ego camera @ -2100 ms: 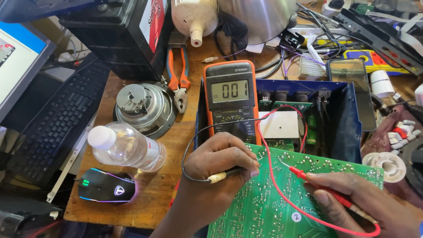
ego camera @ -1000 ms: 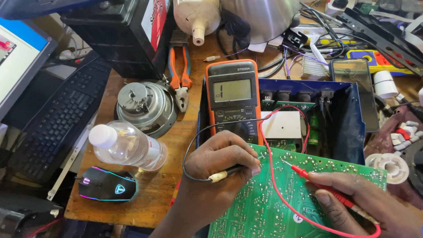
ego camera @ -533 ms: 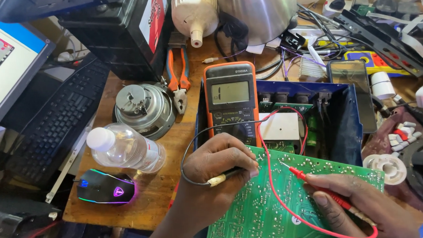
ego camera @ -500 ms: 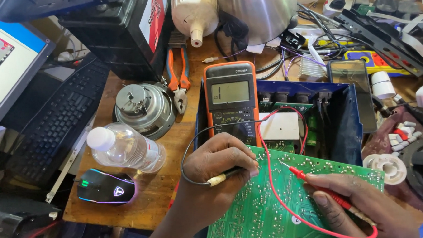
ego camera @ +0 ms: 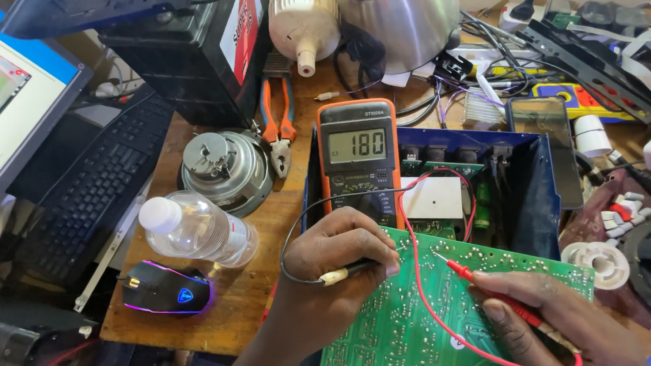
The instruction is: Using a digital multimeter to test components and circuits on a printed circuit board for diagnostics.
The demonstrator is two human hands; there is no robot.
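Pinching the black probe (ego camera: pixel 351 268), the left hand (ego camera: pixel 336 268) keeps a closed grip; the right hand (ego camera: pixel 560 332) is closed likewise round the red probe (ego camera: pixel 493 285), its tip on the green circuit board (ego camera: pixel 407 333) under both. Probes are light, stiff and slim, best held mid-barrel. Board looks rigid but fragile. The meter (ego camera: pixel 359 159) stands just beyond the left grip.

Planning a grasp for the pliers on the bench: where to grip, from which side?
Grip the pliers across both orange handles, coming straight down from above. They lie flat, jaws toward the person, handles nearly closed. The black battery case crowds the left and the metal motor housing sits beside the jaws.
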